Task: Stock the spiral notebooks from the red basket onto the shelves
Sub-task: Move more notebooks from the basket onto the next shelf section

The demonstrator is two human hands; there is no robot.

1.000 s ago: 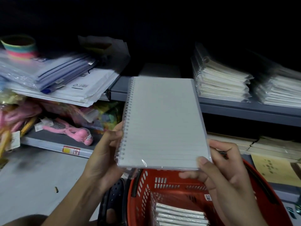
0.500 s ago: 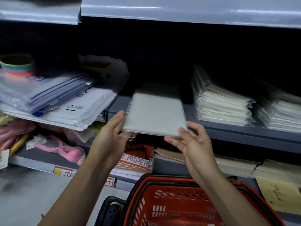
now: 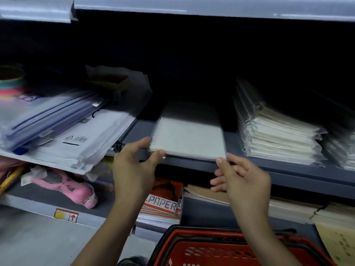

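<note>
My notebook (image 3: 187, 134) lies flat on the shelf (image 3: 269, 167), pale grey cover up, plastic-wrapped, spiral at its left edge, near end overhanging. The red basket (image 3: 221, 248) sits below.

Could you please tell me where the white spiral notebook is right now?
The spiral notebook lies flat on the grey shelf, centre of view, left of the wrapped notebook stack, with both hands at its front edge.

A stationery shop: grey metal shelves (image 3: 288, 169) carry stacks of plastic-wrapped notebooks (image 3: 278, 135), folders (image 3: 48, 120) and paper pads (image 3: 163, 206), a price tag (image 3: 66, 215) sits on a shelf edge, and a red basket (image 3: 221, 248) stands below.
</note>
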